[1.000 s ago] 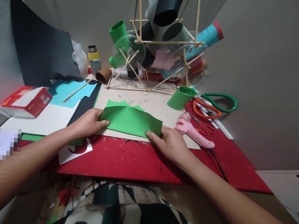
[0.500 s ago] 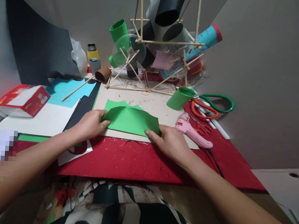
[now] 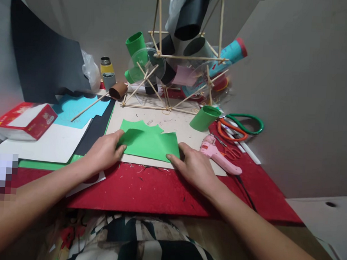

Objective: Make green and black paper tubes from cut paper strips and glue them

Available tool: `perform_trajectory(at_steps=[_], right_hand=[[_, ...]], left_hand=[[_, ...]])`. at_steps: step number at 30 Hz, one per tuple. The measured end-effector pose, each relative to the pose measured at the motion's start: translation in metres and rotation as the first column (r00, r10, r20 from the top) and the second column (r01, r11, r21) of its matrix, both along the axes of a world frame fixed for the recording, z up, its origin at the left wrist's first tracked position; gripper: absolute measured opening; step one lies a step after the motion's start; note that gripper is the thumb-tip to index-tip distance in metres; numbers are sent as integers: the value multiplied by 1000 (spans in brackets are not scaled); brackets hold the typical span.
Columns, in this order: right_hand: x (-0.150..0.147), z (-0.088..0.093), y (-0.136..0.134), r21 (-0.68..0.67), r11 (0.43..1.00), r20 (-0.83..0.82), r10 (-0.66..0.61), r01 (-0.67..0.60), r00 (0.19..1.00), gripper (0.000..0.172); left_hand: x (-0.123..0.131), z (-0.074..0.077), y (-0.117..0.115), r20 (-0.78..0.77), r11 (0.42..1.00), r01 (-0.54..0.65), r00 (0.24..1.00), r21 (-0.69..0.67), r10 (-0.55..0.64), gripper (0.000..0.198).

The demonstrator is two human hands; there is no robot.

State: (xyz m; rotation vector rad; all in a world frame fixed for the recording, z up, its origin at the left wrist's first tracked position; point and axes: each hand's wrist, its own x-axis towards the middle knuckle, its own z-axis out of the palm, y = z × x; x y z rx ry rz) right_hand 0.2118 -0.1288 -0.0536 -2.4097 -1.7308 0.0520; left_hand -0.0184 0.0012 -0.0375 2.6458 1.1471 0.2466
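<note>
Green paper (image 3: 149,142), folded over, lies on the tan cardboard sheet (image 3: 176,122) atop the red felt mat (image 3: 158,190). Left hand (image 3: 104,154) pinches its left edge, thumb on top. Right hand (image 3: 194,167) pinches the lower right corner. Pink glue gun (image 3: 219,154) just beside the right hand. Red box (image 3: 24,120) far left, print too blurred to read.

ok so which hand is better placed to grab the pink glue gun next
Right, probably. The right hand rests on a corner of the green paper, just beside the pink glue gun; the left hand is across the sheet.
</note>
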Motion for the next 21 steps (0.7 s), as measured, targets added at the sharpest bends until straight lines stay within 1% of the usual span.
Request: perform_trajectory(at_steps=[3,6,8,10,12,14,16,18,19,21], right_hand=[[0,-4,-1,43,999,-20,-1,2,1000,41],[1,-7,-2,95,995,-29,18,-16,999,53],[1,-9,-2,116,993,-28,34,-31,999,60],[1,-10,-3,121,992,-18,47,-45,999,63],[1,-10,-4,122,991,0,58,-58,998,62],[0,-11,-4,129,988,13,79,-80,997,60],[-1,-10,-5,142,985,18,100,-101,995,57],[-1,-9,-5,151,981,21,118,-120,993,53],[-2,-8,-5,153,980,21,124,-126,992,52],[-2,-6,-5,152,980,16,127,-128,992,51]], left_hand=[[-1,-9,-3,58,997,21,998,78,-26,34],[-2,-15,-6,87,991,20,996,133,-32,50],[-3,-16,-7,97,979,11,995,204,-32,60],[-5,-17,-7,86,945,17,995,327,-48,67],[-7,-18,-5,38,887,49,996,459,-75,70],[-8,-18,-3,-57,833,151,988,532,-143,69],[-7,-16,-2,-180,793,319,948,518,-263,67],[-3,-10,-1,-311,736,502,863,454,-397,67],[-1,-5,-2,-369,706,572,817,418,-444,68],[5,3,-3,-456,658,662,740,361,-494,68]])
